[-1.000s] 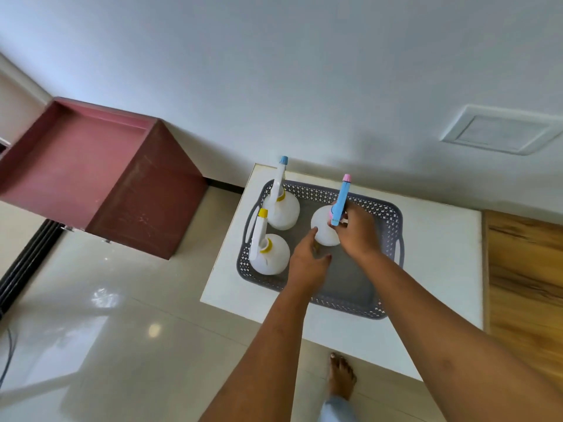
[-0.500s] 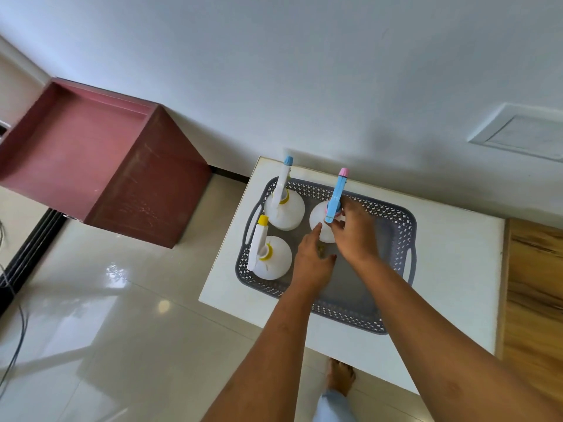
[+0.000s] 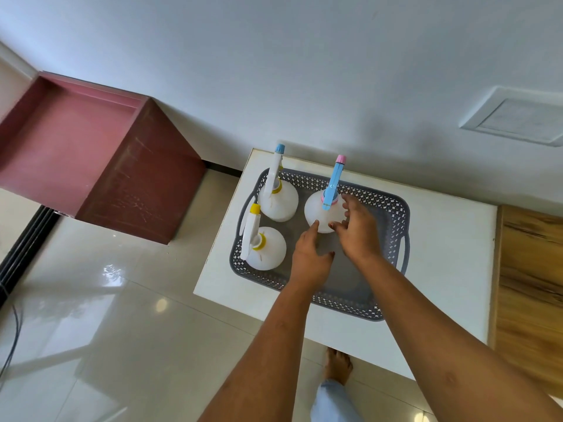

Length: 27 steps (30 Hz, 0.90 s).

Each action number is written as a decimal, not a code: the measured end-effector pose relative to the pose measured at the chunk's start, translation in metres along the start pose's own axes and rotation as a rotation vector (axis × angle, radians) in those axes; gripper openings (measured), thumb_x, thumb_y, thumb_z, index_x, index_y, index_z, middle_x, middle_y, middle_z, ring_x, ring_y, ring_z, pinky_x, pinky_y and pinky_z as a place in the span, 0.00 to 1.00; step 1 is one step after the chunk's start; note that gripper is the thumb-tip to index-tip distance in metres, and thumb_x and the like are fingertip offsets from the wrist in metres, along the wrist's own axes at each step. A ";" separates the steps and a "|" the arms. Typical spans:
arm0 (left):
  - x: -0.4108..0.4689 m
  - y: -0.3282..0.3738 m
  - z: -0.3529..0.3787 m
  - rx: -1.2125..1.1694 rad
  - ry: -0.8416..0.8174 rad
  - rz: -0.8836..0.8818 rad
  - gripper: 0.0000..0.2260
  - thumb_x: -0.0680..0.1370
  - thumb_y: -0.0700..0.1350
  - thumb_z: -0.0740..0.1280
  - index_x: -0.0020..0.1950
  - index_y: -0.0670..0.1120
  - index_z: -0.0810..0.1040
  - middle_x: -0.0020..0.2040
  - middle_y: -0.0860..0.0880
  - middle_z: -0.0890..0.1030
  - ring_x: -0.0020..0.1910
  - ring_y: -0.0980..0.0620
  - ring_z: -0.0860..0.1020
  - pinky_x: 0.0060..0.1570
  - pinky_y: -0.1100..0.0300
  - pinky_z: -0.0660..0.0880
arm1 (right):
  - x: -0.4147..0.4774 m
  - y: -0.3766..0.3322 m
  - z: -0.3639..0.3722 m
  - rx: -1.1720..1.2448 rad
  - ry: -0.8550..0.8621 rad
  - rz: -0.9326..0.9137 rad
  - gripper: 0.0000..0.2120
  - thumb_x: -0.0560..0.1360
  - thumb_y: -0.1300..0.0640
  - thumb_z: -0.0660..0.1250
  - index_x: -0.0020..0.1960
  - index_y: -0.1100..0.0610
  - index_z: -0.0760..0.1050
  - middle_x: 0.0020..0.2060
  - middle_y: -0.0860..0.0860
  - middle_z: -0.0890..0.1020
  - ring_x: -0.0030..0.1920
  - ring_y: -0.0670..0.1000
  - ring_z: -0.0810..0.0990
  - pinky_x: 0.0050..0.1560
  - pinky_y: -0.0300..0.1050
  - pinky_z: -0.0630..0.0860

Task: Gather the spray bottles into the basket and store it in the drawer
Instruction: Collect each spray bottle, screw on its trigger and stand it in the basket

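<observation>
— Left hand (image 3: 307,254) over the basket floor, fingers loose, forefinger tip touching the base of the blue-headed bottle (image 3: 320,213), nothing clasped.
— And further left?
— Red cabinet (image 3: 100,166) on the tiled floor; then the white table (image 3: 451,269) carrying the grey basket (image 3: 396,239). Three bottles upright inside: yellow-capped one (image 3: 265,248) front left, blue-tipped one (image 3: 278,202) behind it, blue-headed one beside that.
— Right hand (image 3: 358,229)?
— Fingers spread, released, just beside the blue-headed bottle, gripping nothing.
</observation>
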<state>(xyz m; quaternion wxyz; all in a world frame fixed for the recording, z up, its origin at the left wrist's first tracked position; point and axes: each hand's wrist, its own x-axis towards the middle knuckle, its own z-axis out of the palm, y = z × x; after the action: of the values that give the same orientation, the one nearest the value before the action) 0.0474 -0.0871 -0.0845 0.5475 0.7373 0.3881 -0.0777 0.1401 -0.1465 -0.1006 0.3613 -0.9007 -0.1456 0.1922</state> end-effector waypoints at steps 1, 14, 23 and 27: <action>-0.003 -0.001 0.000 -0.011 0.000 -0.002 0.32 0.74 0.37 0.68 0.75 0.47 0.60 0.73 0.46 0.67 0.71 0.48 0.67 0.70 0.51 0.67 | -0.004 0.001 0.000 -0.007 0.004 0.001 0.28 0.72 0.65 0.70 0.70 0.58 0.66 0.63 0.58 0.75 0.61 0.58 0.75 0.61 0.53 0.75; -0.094 -0.024 0.008 0.081 -0.064 0.175 0.28 0.76 0.38 0.66 0.74 0.48 0.62 0.74 0.47 0.65 0.71 0.46 0.66 0.70 0.48 0.66 | -0.118 0.009 -0.027 0.031 0.175 0.049 0.26 0.74 0.62 0.68 0.70 0.57 0.65 0.66 0.57 0.74 0.66 0.56 0.73 0.65 0.50 0.72; -0.225 -0.077 0.054 0.297 -0.268 0.248 0.26 0.77 0.39 0.66 0.73 0.50 0.64 0.74 0.48 0.65 0.71 0.47 0.66 0.69 0.47 0.67 | -0.293 0.064 -0.048 0.154 0.322 0.239 0.24 0.74 0.63 0.68 0.69 0.57 0.66 0.64 0.59 0.75 0.64 0.58 0.74 0.64 0.54 0.73; -0.282 -0.099 0.112 0.448 -0.455 0.326 0.26 0.76 0.38 0.66 0.73 0.49 0.65 0.73 0.48 0.67 0.71 0.47 0.67 0.70 0.48 0.66 | -0.379 0.126 -0.067 0.179 0.408 0.383 0.23 0.75 0.62 0.66 0.68 0.55 0.66 0.63 0.57 0.75 0.65 0.57 0.71 0.65 0.52 0.72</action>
<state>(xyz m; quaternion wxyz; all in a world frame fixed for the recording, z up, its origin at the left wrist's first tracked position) -0.1761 -0.3120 -0.0498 0.4499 0.8551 0.1068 -0.2346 -0.1491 -0.4264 -0.0541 0.4181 -0.8965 0.1205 0.0837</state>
